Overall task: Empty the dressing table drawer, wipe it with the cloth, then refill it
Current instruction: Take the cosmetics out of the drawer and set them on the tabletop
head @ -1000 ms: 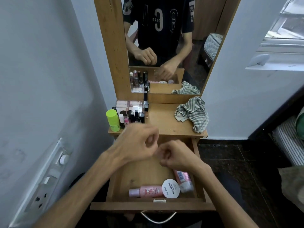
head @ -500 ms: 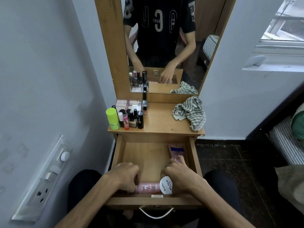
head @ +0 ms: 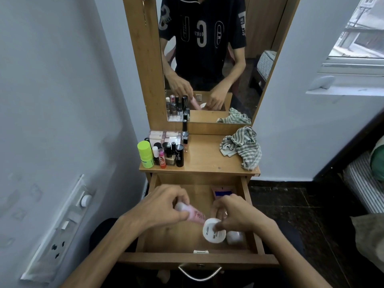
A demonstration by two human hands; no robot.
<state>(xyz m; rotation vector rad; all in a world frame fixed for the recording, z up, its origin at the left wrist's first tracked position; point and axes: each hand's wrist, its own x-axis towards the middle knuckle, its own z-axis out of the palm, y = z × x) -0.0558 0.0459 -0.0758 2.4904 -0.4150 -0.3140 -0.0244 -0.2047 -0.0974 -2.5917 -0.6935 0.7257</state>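
drawer (head: 154, 242) emptying is nearly done: left hand (head: 164, 206) grips pink bottle (head: 195, 216), right hand (head: 234, 215) pinches white jar (head: 214, 231); wiping with cloth (head: 242, 149) and refilling remain.

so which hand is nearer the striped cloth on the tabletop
Right. The right hand is over the drawer's right side, below the striped cloth, holding the round white jar. The left hand grips the pink bottle further left.

Pale grey-blue painted walls (head: 52, 90) fill the left and right of the frame. A white switch-and-socket panel (head: 60, 227) sits lower left. Daylight enters through a white-framed window (head: 357, 46) at upper right. Dark speckled floor tiles (head: 291, 204) spread lower right, beside a striped mattress (head: 361, 183).
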